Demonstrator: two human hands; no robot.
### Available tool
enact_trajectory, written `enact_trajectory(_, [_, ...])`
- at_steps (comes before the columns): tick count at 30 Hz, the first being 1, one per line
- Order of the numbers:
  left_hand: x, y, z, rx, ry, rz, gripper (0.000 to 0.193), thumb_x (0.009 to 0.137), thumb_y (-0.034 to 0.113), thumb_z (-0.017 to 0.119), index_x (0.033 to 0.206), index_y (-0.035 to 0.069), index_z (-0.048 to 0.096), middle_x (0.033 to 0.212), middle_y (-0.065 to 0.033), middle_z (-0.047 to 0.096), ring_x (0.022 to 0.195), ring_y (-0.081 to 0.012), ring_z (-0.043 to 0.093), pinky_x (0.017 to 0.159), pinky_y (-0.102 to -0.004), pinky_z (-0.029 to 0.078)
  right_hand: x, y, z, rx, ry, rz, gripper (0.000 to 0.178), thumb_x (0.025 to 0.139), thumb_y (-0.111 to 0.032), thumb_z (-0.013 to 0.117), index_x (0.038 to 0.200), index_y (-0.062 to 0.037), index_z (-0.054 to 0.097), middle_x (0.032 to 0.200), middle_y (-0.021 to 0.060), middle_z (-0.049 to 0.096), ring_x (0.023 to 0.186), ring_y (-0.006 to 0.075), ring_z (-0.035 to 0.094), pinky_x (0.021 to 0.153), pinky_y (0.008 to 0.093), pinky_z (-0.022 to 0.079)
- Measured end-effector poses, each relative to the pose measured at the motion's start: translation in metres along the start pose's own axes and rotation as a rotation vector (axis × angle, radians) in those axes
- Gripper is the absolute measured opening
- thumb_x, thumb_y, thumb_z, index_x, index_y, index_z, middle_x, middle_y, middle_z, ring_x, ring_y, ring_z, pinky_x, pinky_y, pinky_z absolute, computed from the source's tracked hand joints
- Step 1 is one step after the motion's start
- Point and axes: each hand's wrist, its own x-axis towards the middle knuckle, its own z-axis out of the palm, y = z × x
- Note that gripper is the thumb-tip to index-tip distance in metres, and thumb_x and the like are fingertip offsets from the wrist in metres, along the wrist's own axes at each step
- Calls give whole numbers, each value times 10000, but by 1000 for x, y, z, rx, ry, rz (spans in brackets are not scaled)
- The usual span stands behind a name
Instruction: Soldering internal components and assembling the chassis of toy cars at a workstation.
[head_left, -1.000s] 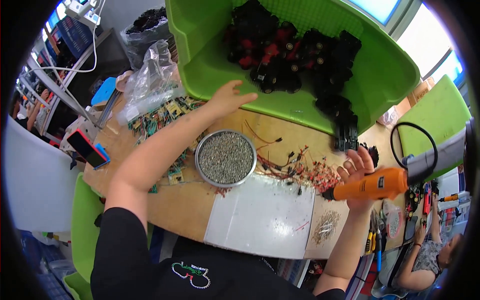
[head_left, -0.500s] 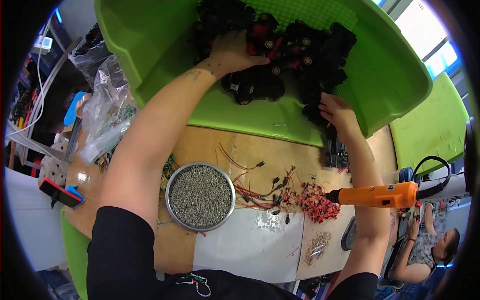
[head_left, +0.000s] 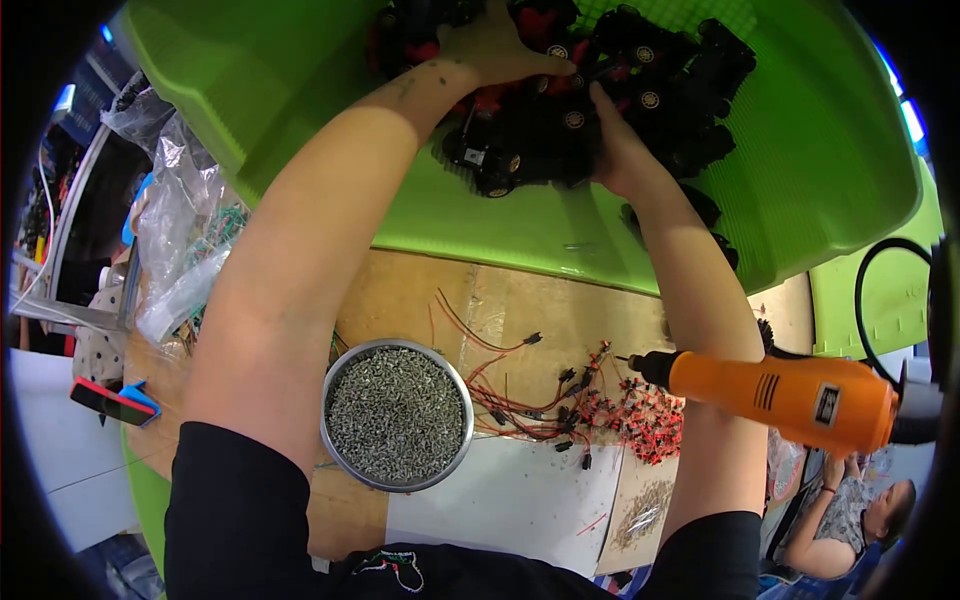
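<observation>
A heap of black toy car bodies [head_left: 540,140] with gold-centred wheels and red parts lies in a large green bin [head_left: 430,225]. My left hand [head_left: 500,50] reaches over the heap's upper left. Its thumb is stretched to the right, apart from the fingers, whose tips are hidden at the top. My right hand [head_left: 625,155] is at the middle of the heap, thumb pointing up against the black cars. Its other fingers are hidden behind them, so its grip cannot be made out. A few more black cars [head_left: 705,205] lie beside my right wrist.
A metal bowl of small screws [head_left: 397,415] stands on the wooden table [head_left: 400,290]. Red-black wires [head_left: 515,410] and small red parts [head_left: 645,420] lie right of it. An orange electric screwdriver [head_left: 780,395] hangs over my right forearm. A person [head_left: 835,525] sits at the right.
My right hand has moved left and up, from the heap's lower right to its middle. My left hand has shifted slightly farther in. The screwdriver looks turned, and the view has shifted.
</observation>
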Motion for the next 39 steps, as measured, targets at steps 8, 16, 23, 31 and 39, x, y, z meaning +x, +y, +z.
enact_trajectory(8, [-13,11,-7,171,-193,83,943,624,589,771,1334,53,461,1159,-131,678,1098,-323,639,990,-614,353,6,6,19,186,62,-63,697,900,-615,529,1391,-123,478,1359,101,554,1270,309,490,1103,501,350])
enact_trajectory(16, [-91,-11,-10,-142,-129,202,680,740,347,725,1314,63,497,1046,-213,676,997,-375,645,870,-412,506,-51,41,4,266,-63,20,564,883,-356,650,1358,-117,461,1329,88,554,1219,309,534,1034,517,430])
enact_trajectory(23, [-158,11,-27,-193,-141,298,475,756,246,706,1160,63,535,1052,-182,660,962,-367,645,818,-444,514,-130,72,10,362,-82,50,531,857,-297,681,1305,-108,470,1247,111,542,1118,390,569,908,598,523])
enact_trajectory(31, [-206,47,-41,36,-246,478,570,733,214,808,1214,94,527,1022,-174,596,967,-377,621,824,-450,506,-172,108,-28,259,-66,129,433,916,-351,624,1265,-115,527,1283,116,516,1083,342,591,924,478,540])
enact_trajectory(39, [-213,22,-38,-96,-191,496,523,708,260,841,1108,56,573,1010,-169,610,997,-339,593,819,-412,492,-279,128,-72,-534,233,-189,213,952,-249,633,1008,-47,673,815,-28,630,649,25,534,566,185,425])
